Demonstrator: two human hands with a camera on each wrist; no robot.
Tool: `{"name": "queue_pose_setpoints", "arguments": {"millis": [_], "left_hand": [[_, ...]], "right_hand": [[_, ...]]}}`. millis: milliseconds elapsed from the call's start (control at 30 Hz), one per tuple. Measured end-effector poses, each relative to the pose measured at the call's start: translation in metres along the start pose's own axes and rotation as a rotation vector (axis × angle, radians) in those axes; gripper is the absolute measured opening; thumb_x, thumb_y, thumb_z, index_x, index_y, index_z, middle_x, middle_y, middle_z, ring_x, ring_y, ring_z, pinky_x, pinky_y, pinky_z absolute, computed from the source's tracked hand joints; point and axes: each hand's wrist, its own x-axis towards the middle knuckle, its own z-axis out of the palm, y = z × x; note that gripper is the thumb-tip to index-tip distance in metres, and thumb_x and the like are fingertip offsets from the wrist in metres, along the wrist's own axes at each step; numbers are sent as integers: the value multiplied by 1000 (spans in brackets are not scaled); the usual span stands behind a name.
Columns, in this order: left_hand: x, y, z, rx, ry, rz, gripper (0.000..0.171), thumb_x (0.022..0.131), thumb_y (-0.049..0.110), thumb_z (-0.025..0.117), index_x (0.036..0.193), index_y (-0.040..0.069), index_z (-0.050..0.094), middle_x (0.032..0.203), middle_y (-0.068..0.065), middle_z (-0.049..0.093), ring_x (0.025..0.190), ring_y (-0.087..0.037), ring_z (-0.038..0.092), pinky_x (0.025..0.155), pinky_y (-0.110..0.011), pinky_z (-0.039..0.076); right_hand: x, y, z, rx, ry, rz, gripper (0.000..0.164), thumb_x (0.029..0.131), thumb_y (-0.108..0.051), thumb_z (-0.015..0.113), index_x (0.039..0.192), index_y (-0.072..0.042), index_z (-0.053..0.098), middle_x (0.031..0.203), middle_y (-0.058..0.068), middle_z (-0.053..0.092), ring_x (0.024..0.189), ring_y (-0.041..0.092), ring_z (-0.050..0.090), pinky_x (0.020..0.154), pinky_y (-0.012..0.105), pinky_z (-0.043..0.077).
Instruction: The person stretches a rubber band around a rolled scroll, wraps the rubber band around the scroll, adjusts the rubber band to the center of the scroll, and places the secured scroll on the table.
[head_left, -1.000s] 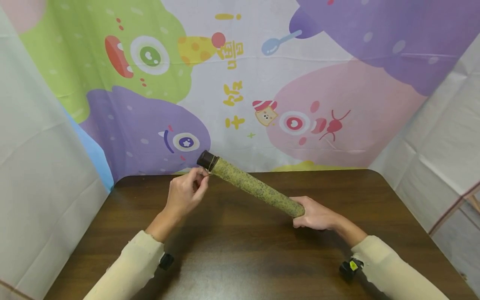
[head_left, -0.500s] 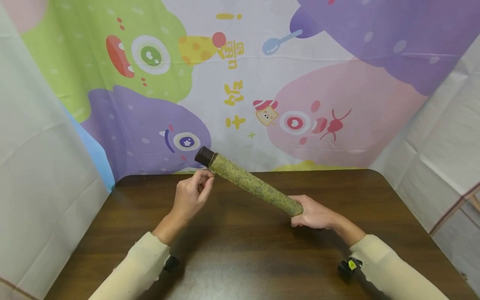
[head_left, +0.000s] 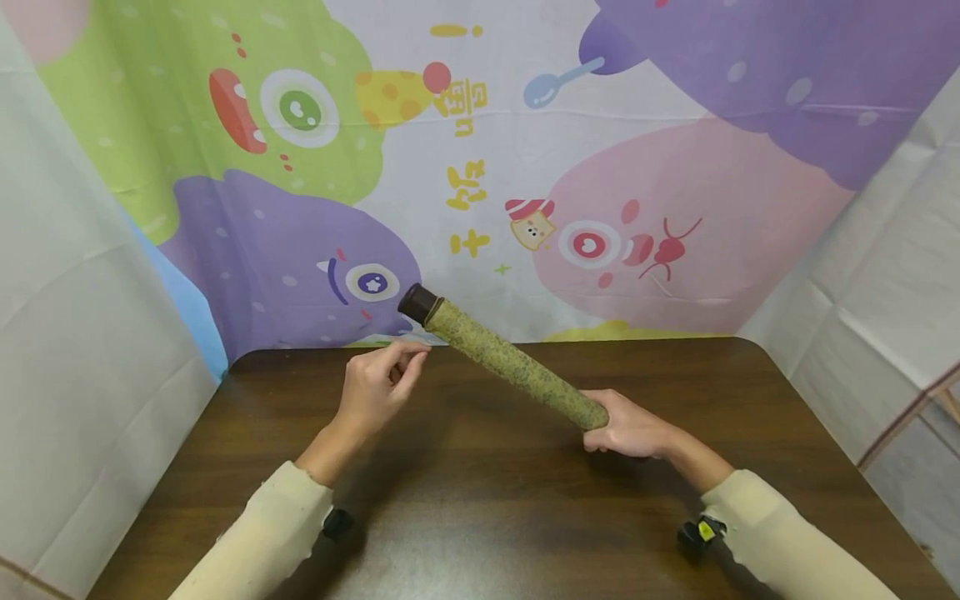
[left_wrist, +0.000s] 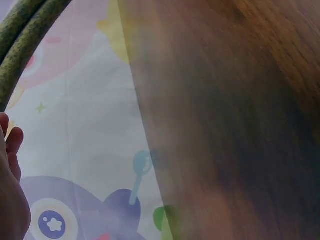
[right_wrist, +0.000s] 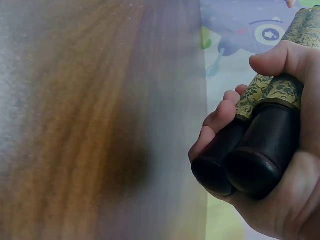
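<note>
My right hand (head_left: pixel 633 425) grips the near end of a rolled scroll (head_left: pixel 517 367) covered in yellow-green patterned cloth. Two dark roller knobs (right_wrist: pixel 255 165) lie side by side in its palm in the right wrist view, fingers and thumb wrapped round them. Leaning up to the left, the scroll ends in a dark far knob (head_left: pixel 417 305). A thin cord (head_left: pixel 433 312) circles the cloth beside that knob. Just below it, my left hand (head_left: pixel 375 383) pinches thumb and forefinger together, seemingly on the cord's fine loose end, which barely shows. In the left wrist view the left fingertips (left_wrist: pixel 15 140) appear at the edge.
A dark brown wooden table (head_left: pixel 480 517) lies under both hands. Behind it hangs a cartoon-printed cloth backdrop (head_left: pixel 465 292), with pale cloth at both sides. Black wrist cameras sit at both cuffs.
The left hand was at the cord by the far knob, moved right, then slightly back left. The scroll's far end has risen a little. The right hand keeps its grip.
</note>
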Motion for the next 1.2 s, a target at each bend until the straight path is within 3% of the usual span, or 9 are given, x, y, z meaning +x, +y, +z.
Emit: {"name": "queue_pose_setpoints", "arguments": {"millis": [200,433,767,967,1200], "left_hand": [[-3,-1,-1,2,-1,-4,9,95,2,78,103,6,81,60,0,65,49,-10,58,49,-26,45],[-3,-2,-3,-2,31,-49,9,96,3,76,105,2,77,59,-1,64,47,-11,57,49,-23,43],[2,-3,-8,-13,62,-39,14,94,-2,78,107,-1,76,57,-2,62,44,-10,55,47,-21,42],[3,-2,-7,-22,58,-26,15,92,-1,81,106,-1,77,57,-2,63,44,-11,56,46,-23,44],[6,1,-4,-13,78,-30,12,90,-3,83,100,-1,77,56,-2,63,43,-11,56,47,-23,44]], "right_hand": [[-1,-4,-2,-19,-3,6,72,86,-6,71,156,5,57,99,9,69,75,16,63,66,30,56],[0,-1,-1,-40,-13,27,79,86,-9,71,160,7,51,109,20,72,78,18,63,67,31,56],[1,2,0,-86,1,74,91,85,-11,71,166,16,38,125,26,72,81,17,70,71,33,60],[0,4,0,-104,7,85,93,85,-11,71,166,17,36,126,25,72,80,18,70,70,33,59],[-1,3,0,-115,-4,86,95,84,-11,70,166,19,34,112,18,75,77,17,67,69,33,56]]}}
